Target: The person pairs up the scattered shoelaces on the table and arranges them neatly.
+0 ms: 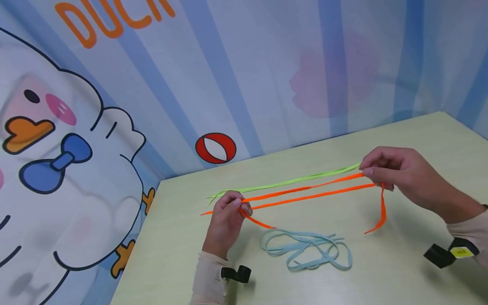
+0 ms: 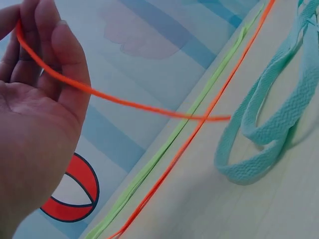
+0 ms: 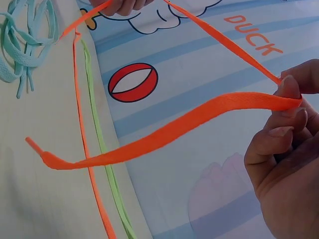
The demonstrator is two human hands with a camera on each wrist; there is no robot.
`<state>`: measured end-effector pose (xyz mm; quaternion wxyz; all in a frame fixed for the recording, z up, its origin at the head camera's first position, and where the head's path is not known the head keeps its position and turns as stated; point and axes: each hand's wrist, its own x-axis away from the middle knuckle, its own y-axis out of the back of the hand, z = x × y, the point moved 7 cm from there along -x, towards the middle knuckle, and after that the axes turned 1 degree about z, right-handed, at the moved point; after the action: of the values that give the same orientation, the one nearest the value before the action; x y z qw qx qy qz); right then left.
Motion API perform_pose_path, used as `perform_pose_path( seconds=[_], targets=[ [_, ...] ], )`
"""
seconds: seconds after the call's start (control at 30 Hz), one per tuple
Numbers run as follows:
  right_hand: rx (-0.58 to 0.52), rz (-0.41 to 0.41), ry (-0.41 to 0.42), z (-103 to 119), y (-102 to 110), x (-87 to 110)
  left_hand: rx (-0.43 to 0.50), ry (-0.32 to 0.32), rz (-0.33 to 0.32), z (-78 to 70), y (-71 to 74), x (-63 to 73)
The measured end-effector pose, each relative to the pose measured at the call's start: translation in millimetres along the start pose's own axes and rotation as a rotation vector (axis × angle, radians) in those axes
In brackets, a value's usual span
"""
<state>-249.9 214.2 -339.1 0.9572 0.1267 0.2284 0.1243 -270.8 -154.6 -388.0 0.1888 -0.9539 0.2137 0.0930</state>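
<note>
An orange shoelace (image 1: 310, 187) stretches between the two hands above the table. My left hand (image 1: 228, 218) pinches it near one end, and a short tail hangs down past the fingers. At the other side my right hand (image 1: 408, 176) pinches it between thumb and fingers, with a loose flat tail (image 3: 164, 137) ending in a narrow tip. Below lies a second orange shoelace (image 1: 305, 198), laid out lengthwise on the table. Behind that, a yellow-green shoelace (image 1: 286, 183) runs nearly parallel. A light blue shoelace (image 2: 254, 164) lies in loose loops nearer to me.
The pale table (image 1: 171, 262) meets a blue striped backdrop (image 1: 259, 84) at its far and left edges. A cartoon duck, a red ball and lettering are printed on the backdrop. Both wrists wear black straps with small mounts.
</note>
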Motion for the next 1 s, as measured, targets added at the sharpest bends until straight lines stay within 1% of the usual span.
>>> perform_pose_path(
  seconds=[0.13,0.2,0.33,0.6,0.73,1.0],
  targets=[
    [0.018,-0.002,-0.012,-2.1,0.9,-0.1,0.054,-0.024,-0.011,-1.9,3.2,-0.4],
    [0.023,0.001,-0.023,-4.0,0.9,-0.4,0.074,-0.033,-0.005,-2.7,3.7,-0.7],
    [0.041,0.002,-0.049,-8.8,0.8,-0.6,0.093,-0.038,-0.001,-4.1,4.7,-1.0],
    [0.059,-0.003,-0.052,-11.7,3.0,-1.2,0.101,-0.038,-0.026,-6.1,10.4,0.9],
    [0.076,-0.013,-0.068,-13.8,3.9,-1.2,0.107,-0.038,-0.048,-6.1,13.6,2.0],
    [0.075,-0.035,-0.094,-17.5,5.7,-0.8,0.128,-0.057,-0.081,-6.9,20.1,3.0]
  ],
)
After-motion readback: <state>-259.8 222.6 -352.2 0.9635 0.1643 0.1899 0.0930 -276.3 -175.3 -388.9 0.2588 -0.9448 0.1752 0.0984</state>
